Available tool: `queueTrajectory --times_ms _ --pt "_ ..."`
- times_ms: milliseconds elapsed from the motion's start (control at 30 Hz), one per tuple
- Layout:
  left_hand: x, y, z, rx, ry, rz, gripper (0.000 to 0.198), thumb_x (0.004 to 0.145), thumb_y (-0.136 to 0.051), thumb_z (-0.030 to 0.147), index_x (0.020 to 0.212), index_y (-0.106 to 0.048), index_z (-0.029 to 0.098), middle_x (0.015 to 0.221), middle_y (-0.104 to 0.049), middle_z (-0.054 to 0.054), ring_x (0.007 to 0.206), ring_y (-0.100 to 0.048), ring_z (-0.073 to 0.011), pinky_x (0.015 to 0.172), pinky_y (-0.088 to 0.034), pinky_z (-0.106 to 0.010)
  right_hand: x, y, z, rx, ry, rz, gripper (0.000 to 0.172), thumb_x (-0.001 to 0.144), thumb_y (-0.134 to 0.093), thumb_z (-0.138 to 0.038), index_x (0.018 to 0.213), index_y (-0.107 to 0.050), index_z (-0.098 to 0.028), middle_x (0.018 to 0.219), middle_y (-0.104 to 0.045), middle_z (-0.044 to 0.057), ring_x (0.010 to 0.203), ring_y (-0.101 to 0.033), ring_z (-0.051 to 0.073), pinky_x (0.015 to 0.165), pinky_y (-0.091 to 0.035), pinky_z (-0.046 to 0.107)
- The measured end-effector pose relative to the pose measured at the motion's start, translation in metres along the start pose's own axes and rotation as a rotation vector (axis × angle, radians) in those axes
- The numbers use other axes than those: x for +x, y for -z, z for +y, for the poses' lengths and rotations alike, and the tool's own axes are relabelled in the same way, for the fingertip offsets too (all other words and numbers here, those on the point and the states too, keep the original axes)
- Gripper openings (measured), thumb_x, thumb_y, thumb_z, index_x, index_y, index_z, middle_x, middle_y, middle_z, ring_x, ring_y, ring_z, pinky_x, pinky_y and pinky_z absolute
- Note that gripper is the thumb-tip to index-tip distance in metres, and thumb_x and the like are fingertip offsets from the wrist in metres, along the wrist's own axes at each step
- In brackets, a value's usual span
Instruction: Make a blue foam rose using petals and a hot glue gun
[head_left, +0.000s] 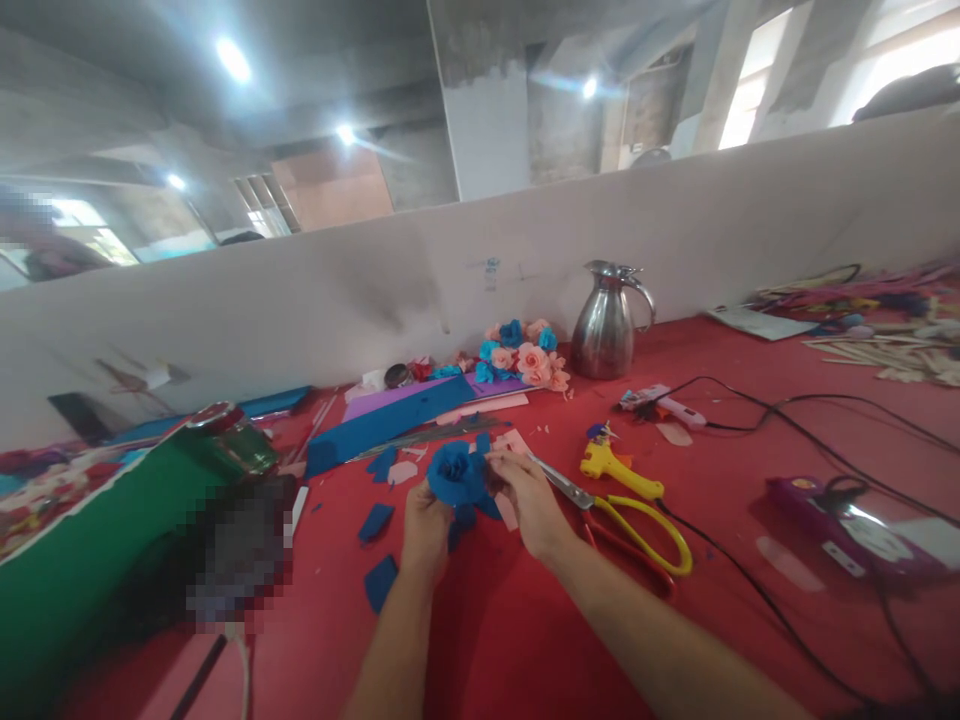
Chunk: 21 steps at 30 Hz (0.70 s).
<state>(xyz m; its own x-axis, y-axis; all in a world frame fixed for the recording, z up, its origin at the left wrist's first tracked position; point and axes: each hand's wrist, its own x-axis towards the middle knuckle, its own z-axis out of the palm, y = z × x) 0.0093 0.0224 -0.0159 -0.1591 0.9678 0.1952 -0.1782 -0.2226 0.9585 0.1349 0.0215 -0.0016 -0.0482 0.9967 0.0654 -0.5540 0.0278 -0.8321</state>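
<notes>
A blue paper flower (454, 470) with layered petals is held up between my hands over the red table. My left hand (426, 522) grips it from below on its left side, fingers closed around the base. At its right edge my right hand (525, 492) pinches with thumb and fingers, touching the outer petals; whether a separate petal is in that pinch I cannot tell. Loose blue paper pieces (376, 522) lie on the table left of the flower. Scissors with yellow and red handles (646, 510) rest just right of my right hand.
Behind lie a blue paper strip (397, 420) and pink and blue paper flowers (525, 355), near a metal jug (606, 325). Right are a yellow glue gun (619, 468), a pink-handled tool (664, 402), cables and a purple power strip (847, 520). A green board (142, 510) and glass jar (236, 440) stand left.
</notes>
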Motion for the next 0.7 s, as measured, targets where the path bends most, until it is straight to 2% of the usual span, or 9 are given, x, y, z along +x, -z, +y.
queueTrajectory --times_ms 100,233,400,700 --pt "0.002 0.002 -0.002 0.052 0.004 -0.043 0.024 0.067 -0.073 0.032 0.056 -0.060 0.015 0.049 -0.048 0.004 0.048 -0.040 -0.0080 0.045 -0.031 -0.019 0.000 -0.001 -0.004 0.081 -0.067 -0.008 0.020 0.068 -0.065 -0.041 0.062 -0.065 -0.021 0.058 -0.057 0.000 0.059 -0.049 0.015 0.058 -0.037 0.028" --pt "0.003 0.004 -0.003 0.050 -0.038 -0.091 0.021 0.069 -0.072 0.031 0.060 -0.062 0.015 0.057 -0.055 0.002 0.054 -0.044 -0.0092 0.051 -0.037 -0.020 0.001 -0.001 -0.004 0.136 -0.083 -0.036 0.023 0.068 -0.069 -0.041 0.058 -0.065 -0.020 0.054 -0.056 -0.001 0.054 -0.046 0.013 0.054 -0.033 0.026" --pt "0.003 0.005 -0.004 0.071 -0.061 -0.115 0.023 0.071 -0.069 0.031 0.058 -0.059 0.015 0.059 -0.054 0.002 0.056 -0.045 -0.0101 0.056 -0.041 -0.022 -0.001 -0.001 -0.006 0.166 -0.073 -0.047 0.025 0.069 -0.070 -0.041 0.057 -0.066 -0.019 0.053 -0.058 -0.001 0.052 -0.046 0.012 0.053 -0.033 0.026" --pt "0.000 -0.005 0.012 0.077 -0.070 -0.062 0.020 0.066 -0.071 0.024 0.054 -0.059 0.015 0.060 -0.057 0.000 0.058 -0.046 -0.0102 0.057 -0.043 -0.021 0.001 -0.002 -0.009 0.146 -0.104 0.027 0.028 0.064 -0.070 -0.046 0.065 -0.067 -0.018 0.055 -0.060 -0.001 0.049 -0.048 0.012 0.050 -0.033 0.026"
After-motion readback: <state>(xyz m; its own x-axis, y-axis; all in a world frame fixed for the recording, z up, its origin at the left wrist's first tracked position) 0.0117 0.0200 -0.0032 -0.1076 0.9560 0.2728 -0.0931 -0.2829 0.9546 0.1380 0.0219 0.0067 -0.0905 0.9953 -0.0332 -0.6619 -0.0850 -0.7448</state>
